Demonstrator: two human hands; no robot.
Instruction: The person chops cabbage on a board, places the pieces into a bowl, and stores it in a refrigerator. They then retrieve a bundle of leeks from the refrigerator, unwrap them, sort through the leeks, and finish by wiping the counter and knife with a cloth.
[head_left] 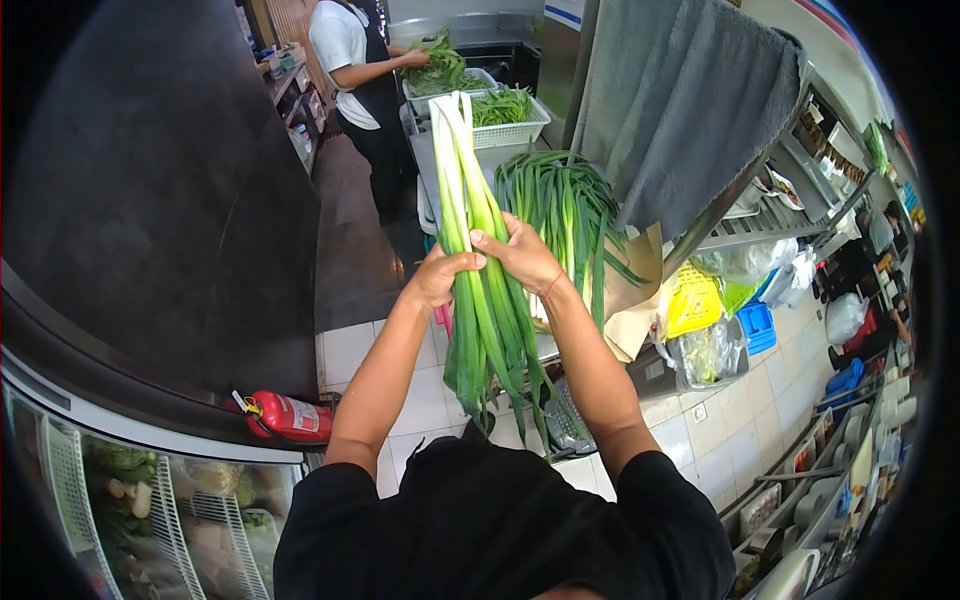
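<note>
A few long leeks (pixel 459 195) are held up in front of me, white ends pointing away and dark green leaves hanging toward my body. My left hand (pixel 441 275) is wrapped round them from the left, its thumb across the stalks. From the right, my right hand (pixel 521 254) grips the same leeks, the two thumbs almost touching. Just beyond my right hand, a pile of green leafy stalks (pixel 565 195) lies on the metal counter (pixel 424 165), partly on brown paper (pixel 634 290).
A co-worker (pixel 362 90) handles leafy greens by white baskets (pixel 517 133) at the counter's far end. A red fire extinguisher (pixel 291 417) stands at left, near a glass-fronted fridge (pixel 150 455). A grey cloth (pixel 690 95) hangs at right above a yellow bag (pixel 690 302).
</note>
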